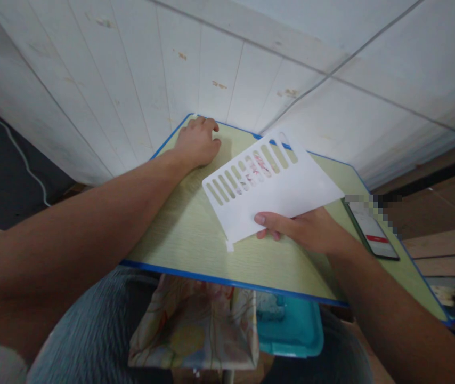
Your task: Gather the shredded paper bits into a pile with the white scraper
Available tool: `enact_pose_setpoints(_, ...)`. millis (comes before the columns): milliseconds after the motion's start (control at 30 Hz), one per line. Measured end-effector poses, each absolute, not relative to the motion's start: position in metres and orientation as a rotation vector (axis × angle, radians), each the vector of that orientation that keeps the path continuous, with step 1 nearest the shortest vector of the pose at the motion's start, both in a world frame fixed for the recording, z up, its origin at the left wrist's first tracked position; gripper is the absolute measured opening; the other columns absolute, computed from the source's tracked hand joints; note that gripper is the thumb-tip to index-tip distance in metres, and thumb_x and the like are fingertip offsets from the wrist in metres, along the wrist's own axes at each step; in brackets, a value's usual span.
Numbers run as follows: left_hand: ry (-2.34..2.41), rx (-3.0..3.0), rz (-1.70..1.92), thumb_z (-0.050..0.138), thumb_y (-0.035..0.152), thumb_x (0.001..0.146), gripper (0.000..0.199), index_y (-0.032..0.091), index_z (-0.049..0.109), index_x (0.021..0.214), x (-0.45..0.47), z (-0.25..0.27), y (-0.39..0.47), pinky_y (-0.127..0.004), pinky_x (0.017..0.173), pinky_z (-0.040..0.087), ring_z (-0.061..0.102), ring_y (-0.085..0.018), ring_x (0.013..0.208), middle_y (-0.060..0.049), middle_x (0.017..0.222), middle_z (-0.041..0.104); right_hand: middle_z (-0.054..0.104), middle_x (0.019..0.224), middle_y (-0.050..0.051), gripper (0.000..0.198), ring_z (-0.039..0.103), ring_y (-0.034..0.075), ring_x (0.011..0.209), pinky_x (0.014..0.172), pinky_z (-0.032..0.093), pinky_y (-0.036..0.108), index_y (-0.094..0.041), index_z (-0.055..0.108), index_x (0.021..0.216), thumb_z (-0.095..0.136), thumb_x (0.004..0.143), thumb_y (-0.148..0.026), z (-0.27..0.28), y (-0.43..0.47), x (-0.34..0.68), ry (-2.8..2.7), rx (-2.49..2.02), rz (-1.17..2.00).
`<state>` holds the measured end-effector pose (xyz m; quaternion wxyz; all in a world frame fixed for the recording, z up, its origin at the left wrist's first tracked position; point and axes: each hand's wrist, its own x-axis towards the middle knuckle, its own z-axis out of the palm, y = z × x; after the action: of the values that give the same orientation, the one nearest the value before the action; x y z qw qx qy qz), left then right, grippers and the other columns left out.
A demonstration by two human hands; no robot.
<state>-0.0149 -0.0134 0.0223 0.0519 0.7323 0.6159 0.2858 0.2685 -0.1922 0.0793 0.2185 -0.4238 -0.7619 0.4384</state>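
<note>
My right hand (311, 229) grips a white flat sheet (287, 194) by its near edge, thumb on top and fingertips showing underneath. A row of rounded slots of growing length is cut along the sheet's far side. It is held tilted above the small table (195, 234). Through the middle slots a pink, red and white patterned thing (261, 164) shows; most of it is hidden. At the table's far left corner rests my left hand (198, 141), fingers bent and thumb apart from the index finger, with nothing visible in it.
A phone (375, 229) with a lit screen lies at the table's right side. White panelled wall (207, 64) stands behind the table, with a cable (315, 88) running down it. Below the front edge are a patterned cloth (199, 330) and a turquoise plastic container (299, 330).
</note>
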Motion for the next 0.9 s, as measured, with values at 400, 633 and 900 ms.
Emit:
enact_pose_setpoints(400, 1.849, 2.177, 0.883, 0.071, 0.042, 0.102, 0.056, 0.033, 0.070, 0.158, -0.014, 0.027, -0.017, -0.065, 0.141, 0.042, 0.051, -0.045, 0.166, -0.011, 0.164, 0.070, 0.086, 0.075, 0.005, 0.036, 0.079, 0.022, 0.059, 0.054, 0.066, 0.030, -0.024, 0.090, 0.089, 0.099, 0.095, -0.058, 0.107, -0.189, 0.315, -2.203, -1.147, 1.684)
enact_pose_setpoints(633, 1.854, 2.143, 0.855, 0.066, 0.047, 0.108, 0.054, 0.028, 0.069, 0.158, -0.012, 0.032, -0.024, -0.063, 0.142, 0.039, 0.046, -0.037, 0.165, -0.006, 0.165, 0.069, 0.082, 0.071, 0.005, 0.049, 0.076, 0.023, 0.057, 0.051, 0.064, 0.032, -0.023, 0.088, 0.084, 0.100, 0.090, -0.070, 0.107, -0.187, 0.307, -2.142, -1.187, 1.617)
enact_pose_setpoints(900, 1.880, 2.156, 0.855, 0.071, 0.044, 0.104, 0.053, 0.030, 0.070, 0.156, -0.011, 0.031, -0.022, -0.064, 0.139, 0.042, 0.049, -0.042, 0.167, -0.011, 0.167, 0.068, 0.075, 0.064, 0.007, 0.064, 0.072, 0.026, 0.061, 0.067, 0.069, 0.044, -0.029, 0.072, 0.063, 0.087, 0.099, -0.079, 0.086, -0.178, 0.289, -1.902, -1.268, 0.887)
